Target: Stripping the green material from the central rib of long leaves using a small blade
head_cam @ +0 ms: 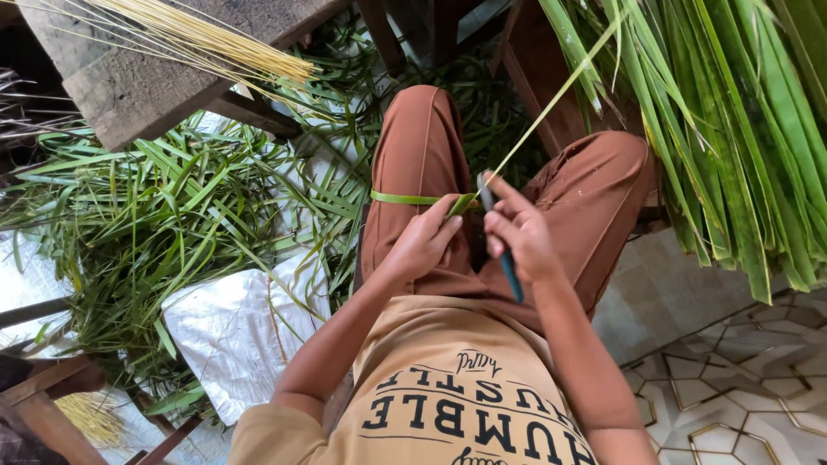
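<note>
A heap of cut green leaves [164, 207] covers the floor to my left. Across my lap runs one long leaf strip [551, 99]; my left hand [422, 245] pinches its end shut. My right hand [517, 237] is closed around a small blue-handled knife [504, 250], blade against the strip.

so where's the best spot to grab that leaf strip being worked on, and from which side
Probably the free green end draped across the thigh, taken from the person's left. That stretch lies flat and is clear of the blade, while the left hand already pinches the strip beside the knife held by the right hand. The pale part runs taut up into the hanging leaves, so gripping there seems awkward.
</note>
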